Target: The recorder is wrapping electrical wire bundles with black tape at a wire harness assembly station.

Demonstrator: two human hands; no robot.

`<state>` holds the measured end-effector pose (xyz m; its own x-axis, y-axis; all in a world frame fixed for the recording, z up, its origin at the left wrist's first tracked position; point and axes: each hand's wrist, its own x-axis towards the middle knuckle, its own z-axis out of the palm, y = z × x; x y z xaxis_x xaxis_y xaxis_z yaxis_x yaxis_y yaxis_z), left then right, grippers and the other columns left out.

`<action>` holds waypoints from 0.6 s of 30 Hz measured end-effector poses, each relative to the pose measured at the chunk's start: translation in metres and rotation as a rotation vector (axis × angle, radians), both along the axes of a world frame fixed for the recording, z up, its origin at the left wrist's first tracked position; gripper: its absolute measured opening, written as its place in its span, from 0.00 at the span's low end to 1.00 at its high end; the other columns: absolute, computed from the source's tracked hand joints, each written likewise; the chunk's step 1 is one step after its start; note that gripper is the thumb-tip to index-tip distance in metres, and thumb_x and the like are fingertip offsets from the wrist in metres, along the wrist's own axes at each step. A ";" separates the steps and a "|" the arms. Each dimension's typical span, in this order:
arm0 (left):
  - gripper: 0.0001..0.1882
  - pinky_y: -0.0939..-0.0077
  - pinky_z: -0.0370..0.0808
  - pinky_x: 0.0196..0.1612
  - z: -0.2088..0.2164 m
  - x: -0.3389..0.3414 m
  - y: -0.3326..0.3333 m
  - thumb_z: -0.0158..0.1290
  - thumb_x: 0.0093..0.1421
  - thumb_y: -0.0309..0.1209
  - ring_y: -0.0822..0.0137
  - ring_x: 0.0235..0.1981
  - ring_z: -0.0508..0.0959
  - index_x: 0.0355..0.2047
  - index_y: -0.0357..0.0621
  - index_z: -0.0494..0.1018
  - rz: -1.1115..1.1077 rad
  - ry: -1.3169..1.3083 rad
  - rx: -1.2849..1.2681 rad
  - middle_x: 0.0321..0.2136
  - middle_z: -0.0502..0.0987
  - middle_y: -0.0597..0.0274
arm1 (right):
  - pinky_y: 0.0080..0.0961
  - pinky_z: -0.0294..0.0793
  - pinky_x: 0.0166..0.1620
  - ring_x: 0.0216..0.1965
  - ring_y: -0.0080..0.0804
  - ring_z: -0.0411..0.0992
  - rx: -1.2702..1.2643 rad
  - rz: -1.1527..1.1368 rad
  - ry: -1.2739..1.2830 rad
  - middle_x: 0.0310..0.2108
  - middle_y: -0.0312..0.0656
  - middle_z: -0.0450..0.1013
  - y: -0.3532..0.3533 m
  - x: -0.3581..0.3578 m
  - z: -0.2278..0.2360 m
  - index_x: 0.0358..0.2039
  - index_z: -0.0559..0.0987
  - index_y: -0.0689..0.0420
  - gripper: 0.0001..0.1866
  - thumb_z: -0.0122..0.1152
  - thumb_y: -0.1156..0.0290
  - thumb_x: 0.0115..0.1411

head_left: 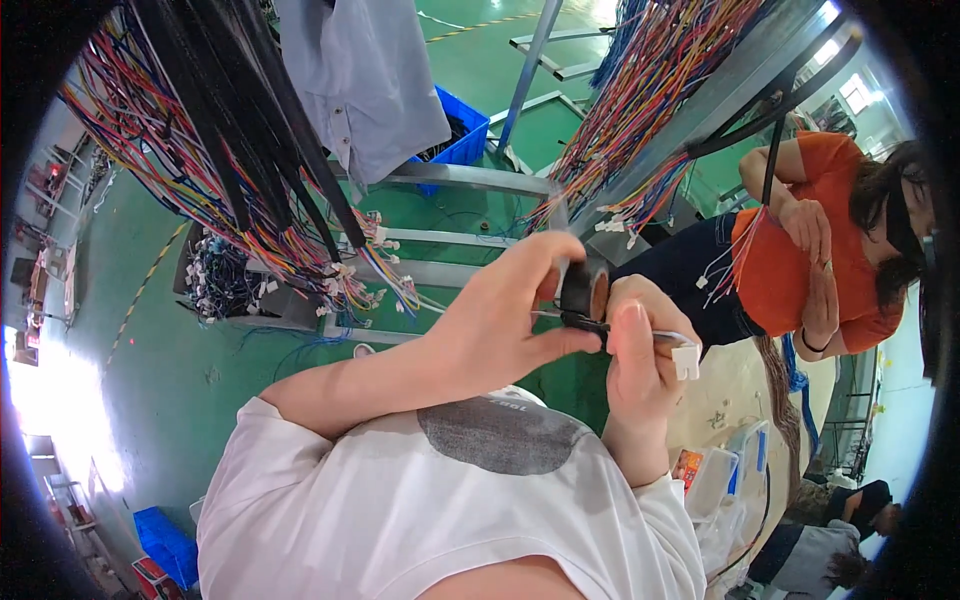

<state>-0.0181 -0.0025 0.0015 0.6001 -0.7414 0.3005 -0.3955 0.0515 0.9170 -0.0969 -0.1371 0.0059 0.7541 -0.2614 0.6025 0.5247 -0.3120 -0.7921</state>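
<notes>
In front of my chest, my left hand (500, 315) grips a roll of black tape (577, 288), its brown core facing right. Close beside it, my right hand (645, 345) pinches a thin cable, and a white connector (686, 362) sticks out on its right side. Black tape (585, 322) lies against the cable between the two hands. Toward the left the cable runs behind my left hand, where white wire (428, 305) shows, leading to a hanging bundle of coloured wires (385, 270). My fingers partly hide where tape and cable meet.
Black-sleeved wire bundles (250, 130) hang at the left, more coloured wires (670, 80) at upper right. A metal frame (460, 178) crosses ahead. Below it sits a box of wires (235, 285). At right, a person in orange (840, 240) handles wires. A grey garment (365, 90) hangs ahead.
</notes>
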 end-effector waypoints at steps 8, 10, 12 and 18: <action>0.32 0.90 0.57 0.17 0.003 0.016 0.000 0.59 0.44 0.30 0.81 0.18 0.62 0.49 0.45 0.57 -0.456 1.189 -0.158 0.32 0.68 0.66 | 0.23 0.59 0.26 0.18 0.30 0.61 -0.063 -0.031 -0.054 0.17 0.39 0.66 0.002 0.002 -0.002 0.19 0.69 0.63 0.05 0.50 0.81 0.50; 0.29 0.90 0.55 0.16 0.003 0.016 0.002 0.58 0.46 0.33 0.82 0.17 0.60 0.47 0.45 0.59 -0.490 1.351 -0.225 0.32 0.68 0.67 | 0.23 0.58 0.24 0.17 0.29 0.60 -0.025 -0.093 -0.018 0.16 0.39 0.65 0.008 0.000 0.000 0.18 0.69 0.63 0.06 0.49 0.80 0.51; 0.19 0.88 0.51 0.16 0.008 0.014 0.006 0.54 0.50 0.36 0.81 0.15 0.58 0.39 0.42 0.63 -0.313 1.380 -0.327 0.19 0.61 0.72 | 0.21 0.56 0.23 0.17 0.27 0.59 0.047 -0.079 -0.017 0.16 0.38 0.64 0.006 -0.005 -0.001 0.19 0.69 0.63 0.07 0.49 0.78 0.52; 0.24 0.90 0.52 0.16 0.002 0.008 0.010 0.52 0.49 0.50 0.82 0.17 0.55 0.33 0.41 0.65 -0.403 0.658 -0.542 0.28 0.60 0.64 | 0.14 0.48 0.20 0.16 0.15 0.54 0.348 -0.106 0.089 0.15 0.33 0.62 0.013 -0.007 0.009 0.18 0.69 0.63 0.12 0.46 0.72 0.57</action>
<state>-0.0105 0.0076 0.0037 0.5005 -0.7887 0.3571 0.3337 0.5563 0.7610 -0.1035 -0.1240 0.0147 0.7576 -0.5181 0.3969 0.4281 -0.0645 -0.9014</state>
